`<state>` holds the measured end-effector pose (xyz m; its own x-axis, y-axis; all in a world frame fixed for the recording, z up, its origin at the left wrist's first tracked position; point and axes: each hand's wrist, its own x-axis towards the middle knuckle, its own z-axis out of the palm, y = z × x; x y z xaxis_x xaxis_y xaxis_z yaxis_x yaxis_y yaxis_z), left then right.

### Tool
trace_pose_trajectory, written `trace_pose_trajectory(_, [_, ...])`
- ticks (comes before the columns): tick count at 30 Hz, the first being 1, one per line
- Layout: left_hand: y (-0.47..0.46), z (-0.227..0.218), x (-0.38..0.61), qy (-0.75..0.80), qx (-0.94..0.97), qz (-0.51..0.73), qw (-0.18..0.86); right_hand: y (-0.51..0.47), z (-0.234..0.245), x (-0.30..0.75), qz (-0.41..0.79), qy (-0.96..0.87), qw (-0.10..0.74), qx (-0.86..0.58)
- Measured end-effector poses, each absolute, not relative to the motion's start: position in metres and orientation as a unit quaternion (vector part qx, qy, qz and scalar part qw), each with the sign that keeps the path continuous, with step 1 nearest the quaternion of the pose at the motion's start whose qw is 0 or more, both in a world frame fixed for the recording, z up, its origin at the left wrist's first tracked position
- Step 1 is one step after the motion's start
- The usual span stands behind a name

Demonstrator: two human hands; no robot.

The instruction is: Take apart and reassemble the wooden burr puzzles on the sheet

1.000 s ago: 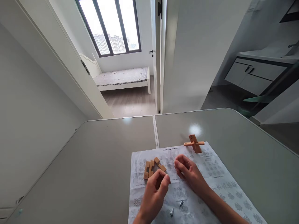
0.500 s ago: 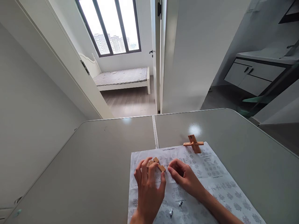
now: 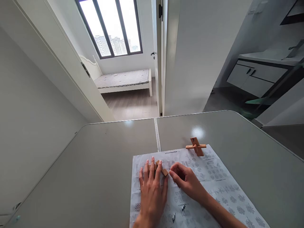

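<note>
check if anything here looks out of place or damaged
Nothing looks spilled or broken. The oddest things are two small silvery pieces on the creased printed sheet, right of the left hand: shiny, unlike the wooden blocks, and too small to identify.

paper sheet (image 3: 194,212): heading (image 3: 172,152), captions (image 3: 210,159), too small to read; wooden cross (image 3: 196,146): dark mark (image 3: 193,140), unclear

One left hand (image 3: 152,194), one right hand (image 3: 187,183), one printed sheet (image 3: 199,205)
Two silvery scraps (image 3: 173,218) near, one crossed wooden piece (image 3: 195,146) far right; small wooden blocks (image 3: 164,172), partly covered, cannot be fully counted.
</note>
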<state>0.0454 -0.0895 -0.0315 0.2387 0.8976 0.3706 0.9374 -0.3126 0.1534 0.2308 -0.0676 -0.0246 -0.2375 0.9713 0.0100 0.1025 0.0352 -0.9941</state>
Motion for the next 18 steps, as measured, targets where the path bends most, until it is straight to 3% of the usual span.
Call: trace_pose_trajectory(18, [-0.0914, -0.0299, 0.0474, -0.558, -0.798, -0.229, -0.003, -0.0666, -0.0249, 0.2295, 0.509, -0.605, 0.406, -0.458])
